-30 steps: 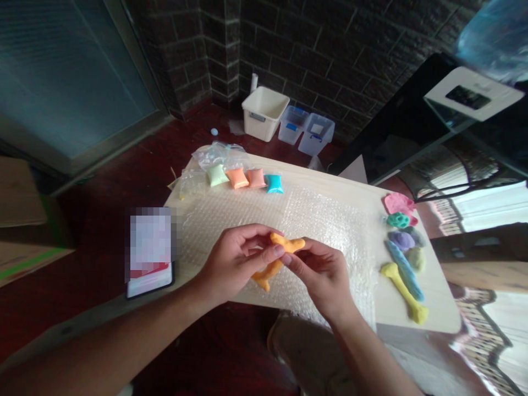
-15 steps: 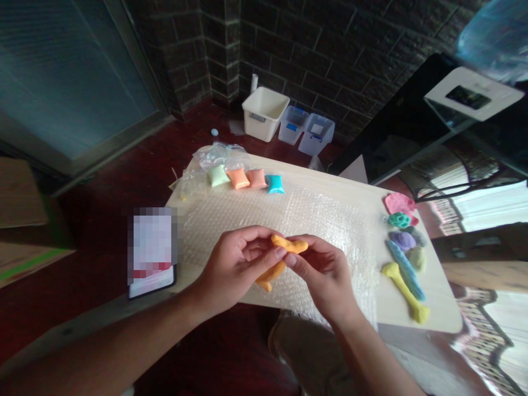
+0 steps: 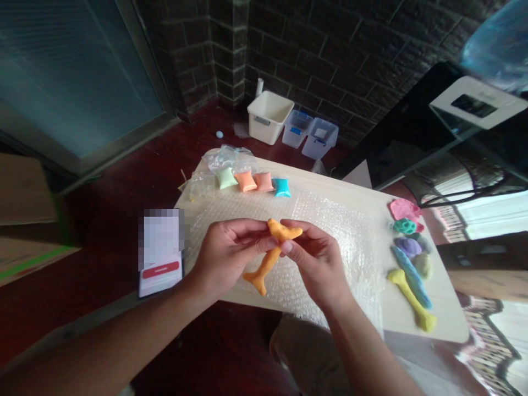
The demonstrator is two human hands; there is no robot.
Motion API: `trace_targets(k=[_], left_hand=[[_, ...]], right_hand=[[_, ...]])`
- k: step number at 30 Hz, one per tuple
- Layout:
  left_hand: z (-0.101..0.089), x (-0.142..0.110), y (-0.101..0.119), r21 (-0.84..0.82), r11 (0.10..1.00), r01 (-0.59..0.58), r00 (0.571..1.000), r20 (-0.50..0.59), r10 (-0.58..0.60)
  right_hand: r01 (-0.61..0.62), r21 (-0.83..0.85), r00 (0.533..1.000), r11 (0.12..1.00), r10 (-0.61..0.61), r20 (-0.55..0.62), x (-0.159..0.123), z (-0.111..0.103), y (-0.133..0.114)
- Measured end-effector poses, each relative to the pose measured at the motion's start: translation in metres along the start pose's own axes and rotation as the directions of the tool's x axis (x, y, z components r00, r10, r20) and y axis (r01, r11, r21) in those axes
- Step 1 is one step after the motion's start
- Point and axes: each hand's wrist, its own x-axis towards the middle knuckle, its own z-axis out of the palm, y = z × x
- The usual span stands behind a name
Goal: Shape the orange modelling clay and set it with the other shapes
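Between my two hands is an orange clay bone (image 3: 269, 264), a thin shaft with a forked end at top and bottom. My left hand (image 3: 225, 256) pinches it from the left just under the upper fork, thumb on the near side. From the right, my right hand (image 3: 317, 258) grips the same spot, its thumb pressed against the clay. The lower fork hangs free, tilted to the left. Under the hands, bubble wrap (image 3: 330, 220) covers the middle of the table (image 3: 447, 313). The fingertips behind the clay are partly hidden.
Along the far edge lie packets of clay: green (image 3: 226, 178), orange (image 3: 246, 181), pink (image 3: 264, 181), blue (image 3: 282, 187). On the right are a yellow clay bone (image 3: 412, 301), a blue clay roll (image 3: 411, 276) and several clay lumps. A phone (image 3: 160, 275) stands at the left edge.
Both hands have risen slightly and shifted left with the clay bone. The bone has turned, so its shaft and lower fork now show plainly below the fingers. The view has shifted a little.
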Motion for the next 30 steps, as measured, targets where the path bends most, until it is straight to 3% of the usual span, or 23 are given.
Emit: trace_targets(k=[11, 20, 26, 30], left_hand=[[-0.026, -0.005, 0.010, -0.007, 0.998, -0.055, 0.998, 0.042, 0.055], [-0.039, -0.015, 0.017, 0.045, 0.992, -0.117, 0.992, 0.048, 0.115], [-0.031, -0.015, 0.014, -0.003, 0.998, -0.069, 0.993, 0.100, 0.069], [-0.023, -0.011, 0.011, 0.082, 0.995, -0.052, 0.991, 0.128, 0.041]], right_hand=[[0.009, -0.107, 0.992, 0.994, 0.005, 0.129, 0.010, 0.019, 0.003], [0.168, -0.241, 0.980, 0.956, -0.136, 0.147, 0.009, 0.032, -0.003], [0.187, -0.191, 0.982, 0.964, -0.178, 0.063, 0.002, 0.033, -0.001], [0.248, -0.299, 0.969, 0.922, -0.235, 0.079, 0.005, 0.022, 0.000]])
